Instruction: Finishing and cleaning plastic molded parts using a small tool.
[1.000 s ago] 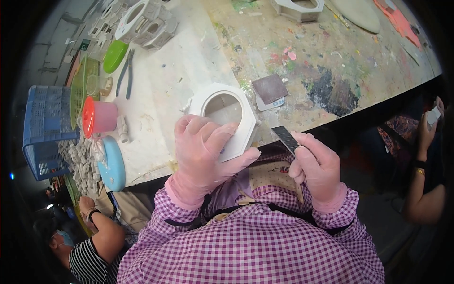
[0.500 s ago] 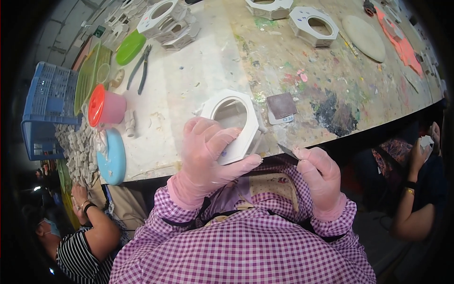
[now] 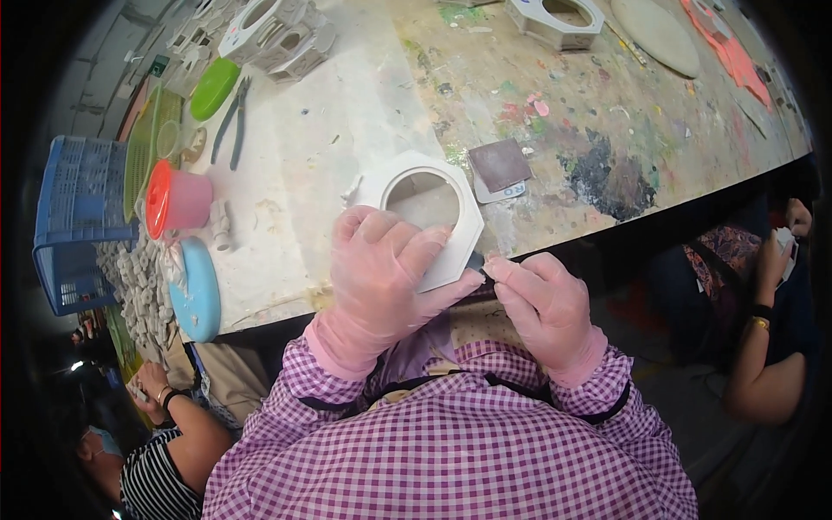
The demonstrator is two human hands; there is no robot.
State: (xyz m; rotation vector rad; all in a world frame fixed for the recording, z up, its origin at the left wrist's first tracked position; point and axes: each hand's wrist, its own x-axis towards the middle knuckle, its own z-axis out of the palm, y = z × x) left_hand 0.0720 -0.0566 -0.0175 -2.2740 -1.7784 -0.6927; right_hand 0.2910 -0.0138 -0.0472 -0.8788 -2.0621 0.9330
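Near the table's front edge, my left hand (image 3: 377,273), in a thin pink glove, grips a white octagonal frame (image 3: 466,227) with a round opening. Its fingers lie over the frame's near left side, with the thumb along the near edge. My right hand (image 3: 546,308), gloved the same way, pinches a small dark blade (image 3: 476,261) close to the frame's right corner. Most of the blade is hidden by fingers and frame; whether it touches the frame I cannot tell. Just beyond lies a brown square of sandpaper (image 3: 500,165) on a pale card (image 3: 503,194).
Pliers (image 3: 230,126), a green lid (image 3: 214,89), a red-lidded pink tub (image 3: 180,199) and a blue oval (image 3: 196,290) lie leftward. Blue baskets (image 3: 82,195) stand beside heaped grey pieces (image 3: 134,277). More white frames (image 3: 559,19) sit far back. Co-workers flank me, one in striped sleeves (image 3: 165,468).
My right hand has moved left, bringing the blade from beside the frame to its right corner. The frame has turned a little in my left hand. The whole view has shifted slightly.
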